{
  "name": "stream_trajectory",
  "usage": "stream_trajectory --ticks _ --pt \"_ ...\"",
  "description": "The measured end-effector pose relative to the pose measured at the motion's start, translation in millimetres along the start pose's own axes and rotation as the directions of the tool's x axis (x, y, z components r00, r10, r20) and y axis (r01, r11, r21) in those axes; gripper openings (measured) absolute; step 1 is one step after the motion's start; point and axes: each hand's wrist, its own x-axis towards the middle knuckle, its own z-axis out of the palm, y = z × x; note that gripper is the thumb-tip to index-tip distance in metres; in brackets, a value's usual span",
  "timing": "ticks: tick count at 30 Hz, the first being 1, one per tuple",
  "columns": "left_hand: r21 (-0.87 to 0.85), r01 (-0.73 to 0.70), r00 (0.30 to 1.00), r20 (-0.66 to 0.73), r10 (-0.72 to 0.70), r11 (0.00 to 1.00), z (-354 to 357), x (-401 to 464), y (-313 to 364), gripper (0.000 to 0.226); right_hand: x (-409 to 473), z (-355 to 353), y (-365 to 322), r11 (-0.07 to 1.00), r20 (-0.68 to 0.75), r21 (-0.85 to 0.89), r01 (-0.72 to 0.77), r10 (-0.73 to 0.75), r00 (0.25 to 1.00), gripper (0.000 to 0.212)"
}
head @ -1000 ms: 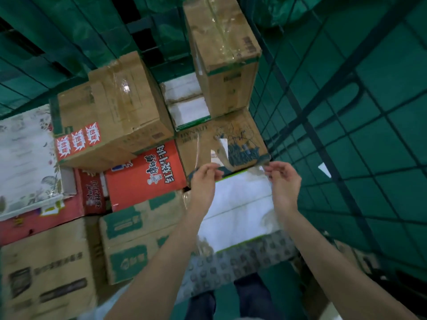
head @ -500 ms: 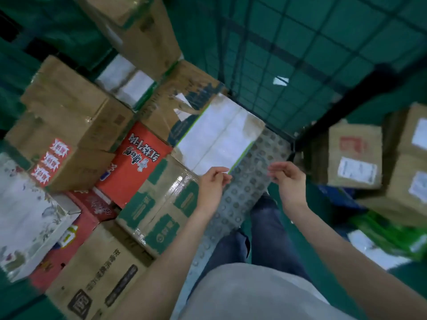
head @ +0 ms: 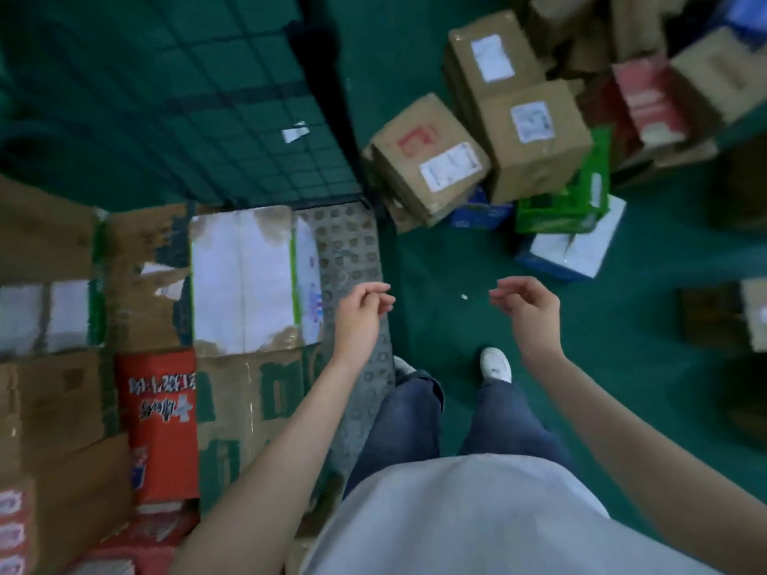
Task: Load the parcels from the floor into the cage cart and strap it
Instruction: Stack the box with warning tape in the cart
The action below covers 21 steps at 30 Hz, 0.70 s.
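Note:
The cage cart fills the left, its grey studded floor edge showing beside my legs. Inside lie several parcels: a white-topped box, a red printed box and a brown box with green print. My left hand hovers over the cart's floor edge, fingers loosely curled, holding nothing. My right hand hangs over the green floor, also loosely curled and empty. On the floor at upper right sits a heap of parcels: a brown box with a red mark, a taller brown box and a green pack.
The cart's wire mesh side rises at upper left with a dark corner post. A white and blue box lies on the green floor. More boxes sit at the right edge. My white shoes stand beside the cart.
Both hands have let go of the white-topped box and drawn back out of the cart. My view has swung right, bringing the floor parcels into sight.

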Motion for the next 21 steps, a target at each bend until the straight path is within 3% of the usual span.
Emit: stream_trajectory --ticks 8,10,15,21 --pt "0.172 -0.029 0.964 0.265 -0.018 0.985 145.9 -33.3 21.9 0.031 -15.3 -165.0 30.6 0.975 -0.331 0.22 -0.033 0.106 0.938 0.038" --pt "0.197 -0.046 0.958 0.286 -0.013 0.979 159.6 -35.1 23.2 0.031 -17.1 -180.5 38.6 0.97 -0.331 0.241 -0.035 0.115 0.937 0.037" --pt "0.301 -0.099 0.909 0.416 -0.037 0.949 291.8 -89.9 20.0 0.032 -32.3 -322.4 76.4 0.932 -0.465 0.357 -0.065 0.237 0.853 0.036" --pt "0.459 -0.151 0.861 0.495 -0.112 0.876 399.2 -131.2 7.4 0.03 -37.4 -429.9 112.2 0.886 -0.543 0.449 -0.117 0.375 0.751 0.035"
